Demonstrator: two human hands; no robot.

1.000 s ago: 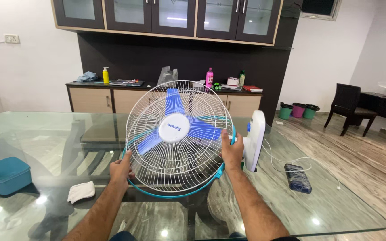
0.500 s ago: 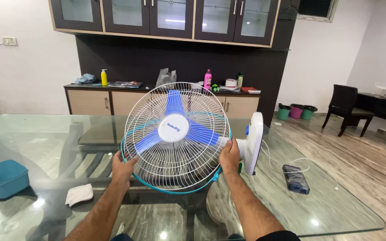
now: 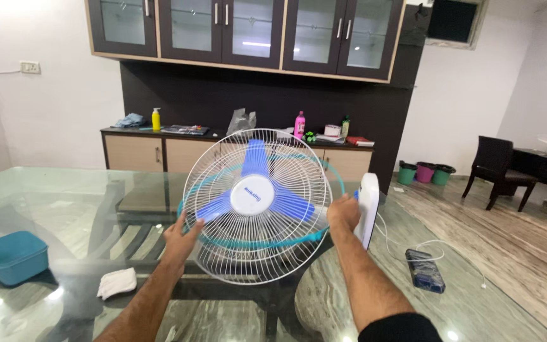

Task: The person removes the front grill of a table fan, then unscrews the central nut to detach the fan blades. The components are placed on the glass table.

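Head view | fan guard [image 3: 257,209] tilted since earlier | left hand [image 3: 182,234], right hand [image 3: 343,212] grip its rim

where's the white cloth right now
In the head view the white cloth lies low on the left of the glass table, just right of the blue tub and left of the left hand holding the fan.

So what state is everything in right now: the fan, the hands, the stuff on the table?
Fan: held up over the glass table, tilted, grille on.
Left hand: gripping the grille rim.
Right hand: gripping the opposite rim.
Blue tub: upright on the table.
White cloth: crumpled, lying flat.
Cabinet doors: shut.
Phone: lying flat, cable attached.
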